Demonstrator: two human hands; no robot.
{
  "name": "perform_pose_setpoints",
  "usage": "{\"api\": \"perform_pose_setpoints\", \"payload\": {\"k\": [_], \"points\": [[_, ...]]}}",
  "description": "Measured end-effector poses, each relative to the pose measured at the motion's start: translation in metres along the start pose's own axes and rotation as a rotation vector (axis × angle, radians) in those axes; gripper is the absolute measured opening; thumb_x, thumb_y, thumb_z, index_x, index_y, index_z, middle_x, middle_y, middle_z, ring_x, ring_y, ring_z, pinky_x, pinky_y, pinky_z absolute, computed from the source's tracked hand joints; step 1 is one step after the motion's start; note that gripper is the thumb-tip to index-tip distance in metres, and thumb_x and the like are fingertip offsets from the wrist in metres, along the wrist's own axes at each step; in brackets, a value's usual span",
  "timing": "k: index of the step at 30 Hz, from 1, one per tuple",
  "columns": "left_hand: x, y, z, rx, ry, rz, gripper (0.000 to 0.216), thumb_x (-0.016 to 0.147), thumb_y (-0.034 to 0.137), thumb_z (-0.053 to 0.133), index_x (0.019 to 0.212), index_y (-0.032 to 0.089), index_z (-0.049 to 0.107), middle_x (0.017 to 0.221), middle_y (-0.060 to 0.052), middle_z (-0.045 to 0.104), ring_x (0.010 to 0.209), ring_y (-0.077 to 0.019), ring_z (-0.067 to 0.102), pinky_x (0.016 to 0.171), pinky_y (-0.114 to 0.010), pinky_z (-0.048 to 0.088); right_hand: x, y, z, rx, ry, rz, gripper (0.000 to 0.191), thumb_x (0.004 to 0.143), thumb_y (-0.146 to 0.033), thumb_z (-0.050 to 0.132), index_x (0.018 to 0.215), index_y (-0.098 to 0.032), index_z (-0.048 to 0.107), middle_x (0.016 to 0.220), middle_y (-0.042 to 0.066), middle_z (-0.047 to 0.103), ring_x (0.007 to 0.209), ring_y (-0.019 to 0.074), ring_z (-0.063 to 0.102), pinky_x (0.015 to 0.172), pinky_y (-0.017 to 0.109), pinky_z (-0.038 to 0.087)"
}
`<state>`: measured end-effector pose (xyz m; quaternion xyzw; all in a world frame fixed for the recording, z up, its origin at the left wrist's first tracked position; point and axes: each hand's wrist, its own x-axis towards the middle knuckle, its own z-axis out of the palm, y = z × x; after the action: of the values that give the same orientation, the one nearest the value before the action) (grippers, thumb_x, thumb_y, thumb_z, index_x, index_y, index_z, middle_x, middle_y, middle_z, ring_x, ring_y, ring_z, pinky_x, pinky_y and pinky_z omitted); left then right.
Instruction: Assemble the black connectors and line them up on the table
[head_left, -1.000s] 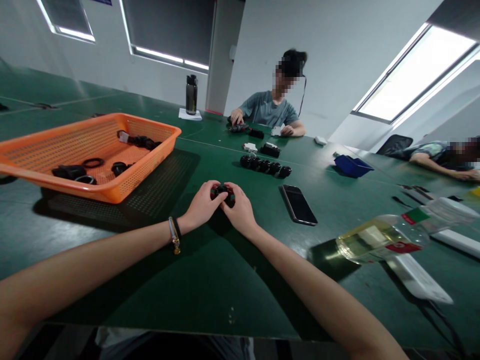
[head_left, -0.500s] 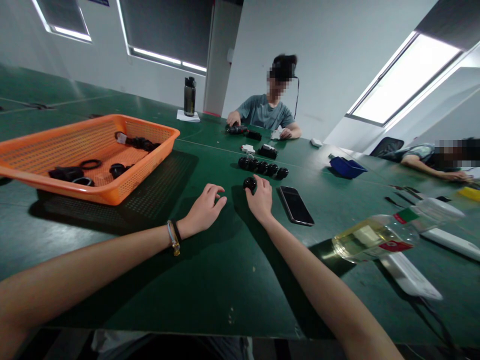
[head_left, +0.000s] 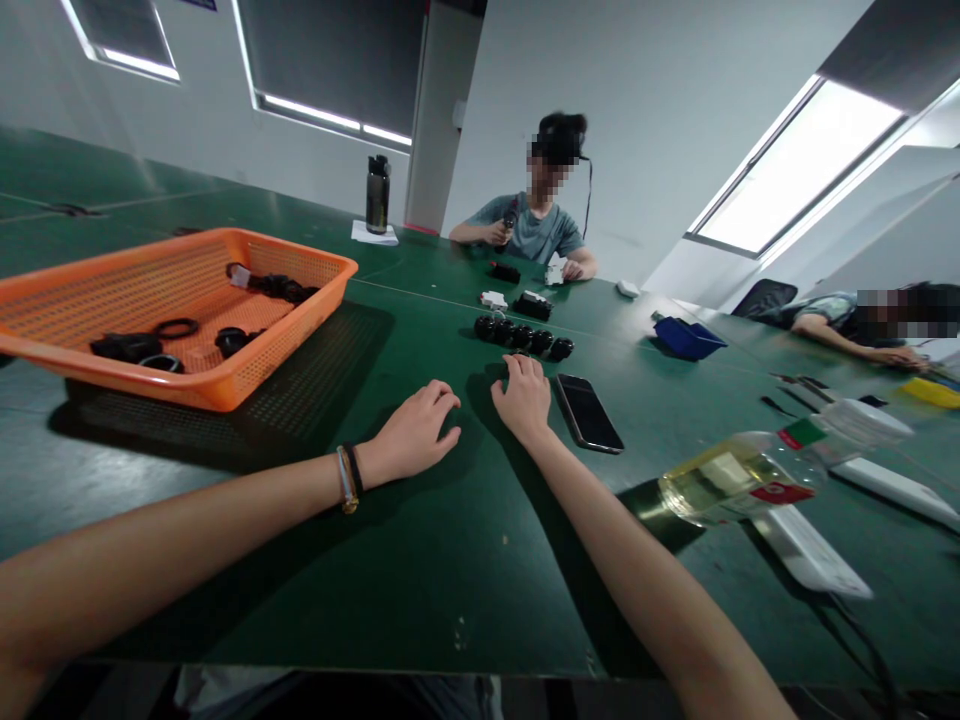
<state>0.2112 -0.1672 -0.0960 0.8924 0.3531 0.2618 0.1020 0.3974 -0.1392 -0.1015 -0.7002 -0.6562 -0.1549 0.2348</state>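
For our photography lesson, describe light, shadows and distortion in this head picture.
Head view: the bright rectangular window looks washed out at upper right. Head view: the orange perforated plastic basket casts a speckled shadow across the green tabletop. Head view: the clear bottle of yellow liquid appears slanted and stretched, probably lens distortion.

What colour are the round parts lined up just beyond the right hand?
Black, with a glossy shine; the round parts show best in the head view.

One phone lies on the desk. Beyond the phone sit about five black round pieces in one row; to its left, one orange basket; to its right, one bottle of yellow liquid and one blue bin.
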Motion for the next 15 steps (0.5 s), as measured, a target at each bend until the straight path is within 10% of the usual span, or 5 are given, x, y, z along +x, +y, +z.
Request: {"api": "perform_pose_setpoints", "payload": {"k": [7, 15], "points": [[-0.001, -0.002, 0.002, 0.084, -0.036, 0.032, 0.019, 0.080, 0.024, 0.048, 0.094, 0.013, 0.053, 0.105, -0.010, 0.048, 0.095, -0.0230, 0.050, 0.085, -0.039, 0.045, 0.002, 0.007, 0.003, -0.031, -0.066, 0.134, 0.050, 0.076, -0.022, 0.043, 0.123, -0.006, 0.044, 0.130, 0.017, 0.045, 0.124, 0.0317, 0.030, 0.091, 0.048, 0.036], [0.000, 0.000, 0.001, 0.133, -0.088, 0.023, 0.018, 0.080, 0.026, 0.047, 0.091, 0.013, 0.055, 0.104, -0.010, 0.050, 0.094, -0.0232, 0.049, 0.083, -0.039, 0.044, 0.014, 0.019, 0.016, 0.134, -0.323, -0.085, 0.047, 0.082, -0.030, 0.040, 0.128, -0.019, 0.041, 0.137, 0.007, 0.041, 0.127, 0.0221, 0.034, 0.101, 0.041, 0.033]]}}
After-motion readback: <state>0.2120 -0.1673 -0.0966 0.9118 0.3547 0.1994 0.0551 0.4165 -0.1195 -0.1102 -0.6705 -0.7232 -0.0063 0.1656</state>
